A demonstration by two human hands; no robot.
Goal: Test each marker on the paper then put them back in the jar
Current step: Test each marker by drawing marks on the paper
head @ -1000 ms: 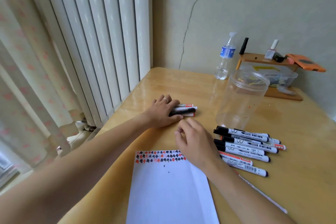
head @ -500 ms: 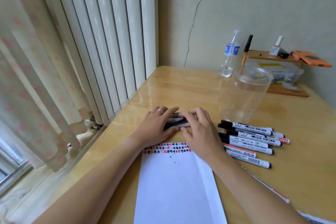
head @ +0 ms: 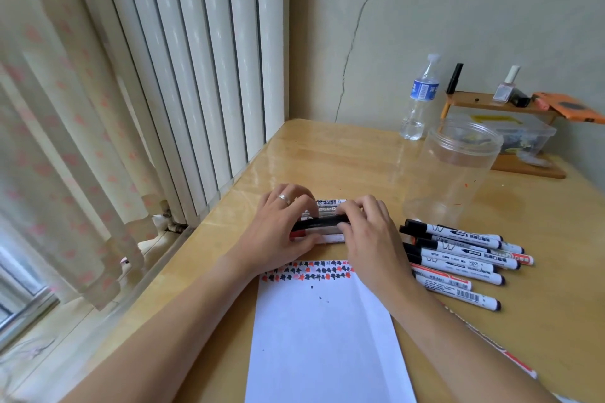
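A small bundle of markers [head: 327,222] lies on the wooden table just beyond the paper, with a black one on top and white ones under it. My left hand [head: 281,232] grips the bundle's left end, fingers curled over it and thumb at the near side. My right hand [head: 370,232] grips the right end, thumb against the black marker. The white paper [head: 327,337] lies in front of me, with a row of red and black test marks along its top edge. The clear plastic jar [head: 451,173] stands open and upright to the right, beyond the hands.
Several more white markers with black caps [head: 458,255] lie in a pile right of my right hand, in front of the jar. A water bottle [head: 419,101] and a small wooden shelf [head: 497,105] over a plastic box stand at the back by the wall. A radiator runs along the table's left edge.
My right hand has moved from above the paper's top edge up to the marker bundle and taken hold of its right end. My left hand has stayed on the bundle.
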